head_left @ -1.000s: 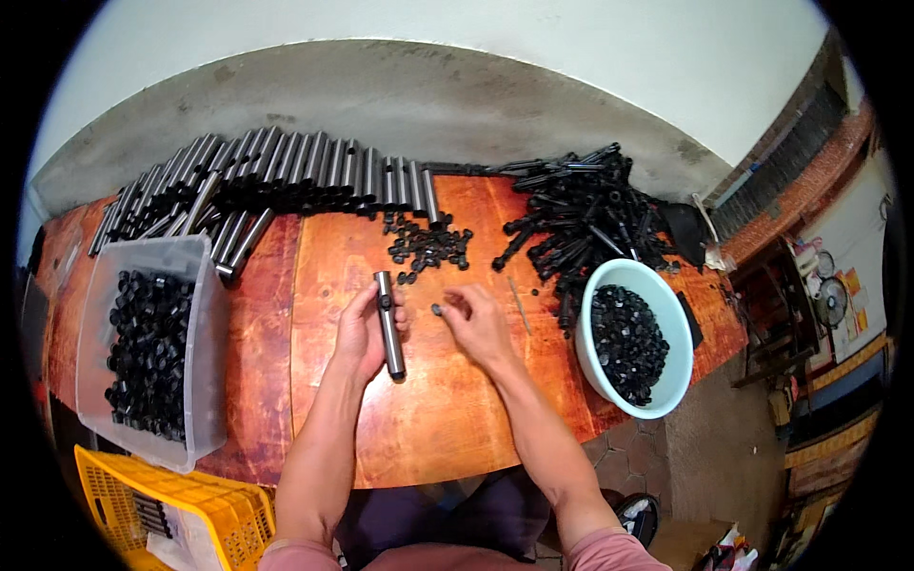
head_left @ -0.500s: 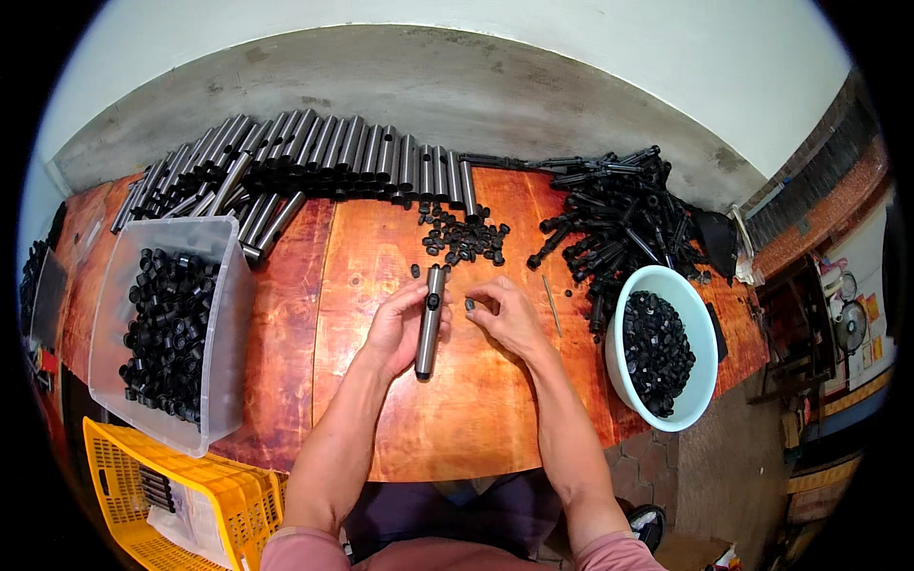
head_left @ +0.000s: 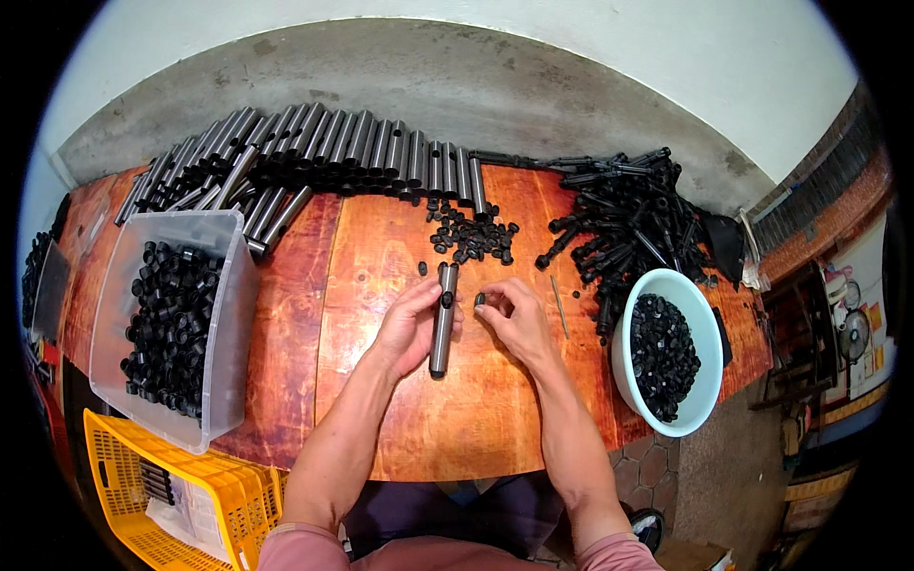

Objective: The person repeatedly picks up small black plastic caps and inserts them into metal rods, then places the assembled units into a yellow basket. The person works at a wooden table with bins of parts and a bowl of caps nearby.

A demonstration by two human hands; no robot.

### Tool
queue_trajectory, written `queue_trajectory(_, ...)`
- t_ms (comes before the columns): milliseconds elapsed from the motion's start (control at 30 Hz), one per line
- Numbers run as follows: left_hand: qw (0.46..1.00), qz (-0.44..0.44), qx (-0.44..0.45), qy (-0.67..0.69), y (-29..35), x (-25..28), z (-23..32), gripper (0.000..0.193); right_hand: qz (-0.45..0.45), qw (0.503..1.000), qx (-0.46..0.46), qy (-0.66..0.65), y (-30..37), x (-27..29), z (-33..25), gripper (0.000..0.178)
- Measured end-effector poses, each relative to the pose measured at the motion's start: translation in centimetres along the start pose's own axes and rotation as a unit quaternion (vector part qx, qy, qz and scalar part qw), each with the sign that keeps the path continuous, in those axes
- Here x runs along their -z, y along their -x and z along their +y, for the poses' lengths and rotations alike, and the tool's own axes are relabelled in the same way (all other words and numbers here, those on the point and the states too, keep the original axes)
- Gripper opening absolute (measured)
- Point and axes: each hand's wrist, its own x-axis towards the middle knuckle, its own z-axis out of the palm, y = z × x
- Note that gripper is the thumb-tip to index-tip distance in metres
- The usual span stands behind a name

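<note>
My left hand [head_left: 411, 322] is closed around the upper part of a steel tube [head_left: 442, 338], held nearly upright in the picture above the wooden table. A dark round hole or plug [head_left: 446, 299] shows in the tube's side, and its lower end looks black. Just right of the tube, my right hand [head_left: 514, 319] pinches a small black plug [head_left: 479, 299] between thumb and fingertips, apart from the tube. Beyond both hands lies a loose pile of small black plugs [head_left: 471, 238], with a single plug [head_left: 423, 268] near my left fingertips.
Steel tubes [head_left: 367, 143] are stacked along the wall. Black rod-like parts [head_left: 638, 224] heap at the back right, near a thin metal rod [head_left: 559, 305]. A light blue basin [head_left: 707, 381] and a clear plastic bin [head_left: 228, 333] hold black pieces. A yellow crate [head_left: 238, 495] stands lower left.
The scene has shifted slightly in the picture. My left hand still holds the tube, which now stands a little straighter. My right hand keeps the plug pinched, now turned more upright.
</note>
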Motion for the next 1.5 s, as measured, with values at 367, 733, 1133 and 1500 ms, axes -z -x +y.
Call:
queue_trajectory(367, 0.999, -0.007, -0.031, -0.038, -0.1, 0.1, -0.6, 0.032, 0.065, 0.990, 0.102, -0.072, 1.1, -2.4, -2.9, 0.029)
queue_trajectory(733, 0.994, 0.019, -0.029, -0.104, 0.3, -1.1, -1.1, 0.035, 0.105, 0.987, 0.083, -0.086, 1.3, -2.9, -3.4, 0.027)
queue_trajectory(1133, 0.990, -0.024, -0.042, -0.135, 0.2, -0.5, -1.1, 0.032, 0.090, 0.984, 0.099, -0.120, 1.1, -3.6, -2.9, 0.029)
queue_trajectory(1500, 0.994, -0.001, -0.042, -0.097, 0.6, -0.7, -0.2, 0.035, 0.050, 0.958, -0.048, -0.279, 1.9, -3.5, -1.8, 0.029)
